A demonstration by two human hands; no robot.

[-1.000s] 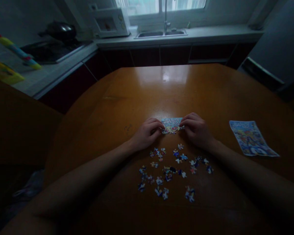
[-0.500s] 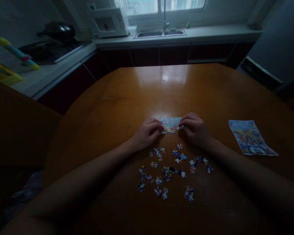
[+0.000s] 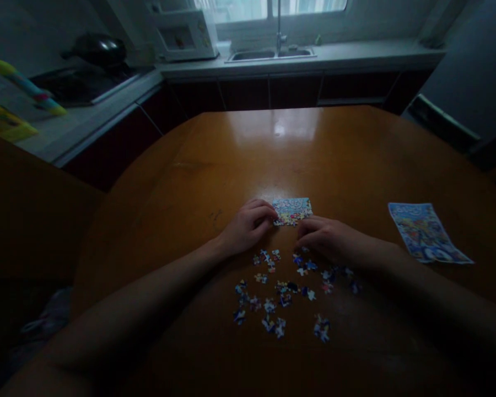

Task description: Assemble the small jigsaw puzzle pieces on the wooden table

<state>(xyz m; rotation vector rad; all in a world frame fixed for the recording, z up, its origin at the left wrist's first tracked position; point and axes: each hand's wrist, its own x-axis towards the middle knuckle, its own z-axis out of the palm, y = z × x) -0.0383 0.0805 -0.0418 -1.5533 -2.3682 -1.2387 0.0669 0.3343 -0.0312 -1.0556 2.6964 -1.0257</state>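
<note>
A small joined block of puzzle pieces [image 3: 292, 210] lies on the round wooden table [image 3: 322, 149]. My left hand [image 3: 248, 225] rests with curled fingers against the block's left edge. My right hand [image 3: 328, 240] lies lower, just below the block, its fingertips bent down over a loose piece near the top of the scatter; whether it grips that piece is hidden. Several loose puzzle pieces [image 3: 285, 292] are strewn in front of me between my forearms.
A printed picture sheet [image 3: 425, 232] lies on the table to the right. Beyond the table run a counter with a sink [image 3: 268, 54], a microwave [image 3: 186, 36] and a stove with a dark pan [image 3: 97, 51]. A wooden chair back [image 3: 28, 209] stands at left.
My right hand has left the right edge of the joined block and dropped down and leftward onto the loose pieces. My left hand has stayed at the block's left edge.
</note>
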